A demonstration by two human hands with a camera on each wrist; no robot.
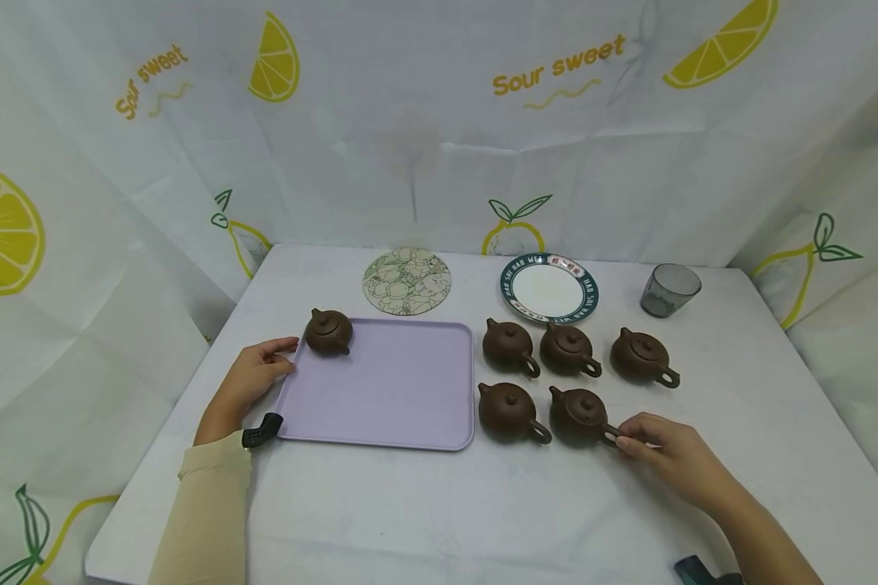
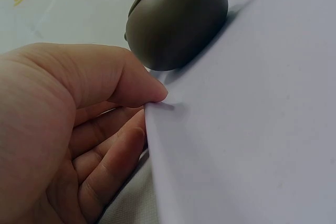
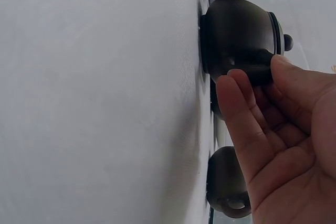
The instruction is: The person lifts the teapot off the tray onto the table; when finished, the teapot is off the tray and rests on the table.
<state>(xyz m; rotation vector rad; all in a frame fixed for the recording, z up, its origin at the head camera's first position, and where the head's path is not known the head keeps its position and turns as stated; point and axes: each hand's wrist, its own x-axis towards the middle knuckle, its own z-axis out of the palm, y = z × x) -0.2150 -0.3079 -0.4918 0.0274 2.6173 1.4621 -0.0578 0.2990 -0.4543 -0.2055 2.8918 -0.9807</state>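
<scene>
On the left, my left hand (image 1: pixel 252 375) holds the left rim of a lilac tray (image 1: pixel 391 390). The left wrist view shows its thumb (image 2: pixel 139 85) on the rim and the other fingers bent against the outer side. One brown teapot (image 1: pixel 328 332) sits in the tray's far left corner, close to this hand. My right hand (image 1: pixel 676 455) pinches the handle of another brown teapot (image 1: pixel 578 414) in the front row, right of the tray. That teapot appears upright on the table; in the right wrist view the fingertips partly cover its handle.
Several more brown teapots stand right of the tray, including a front one (image 1: pixel 507 410) and a far right one (image 1: pixel 640 354). Behind them are a green-rimmed plate (image 1: pixel 588 296) and a grey glass (image 1: pixel 669 290). A round patterned mat (image 1: pixel 407 282) lies behind the tray.
</scene>
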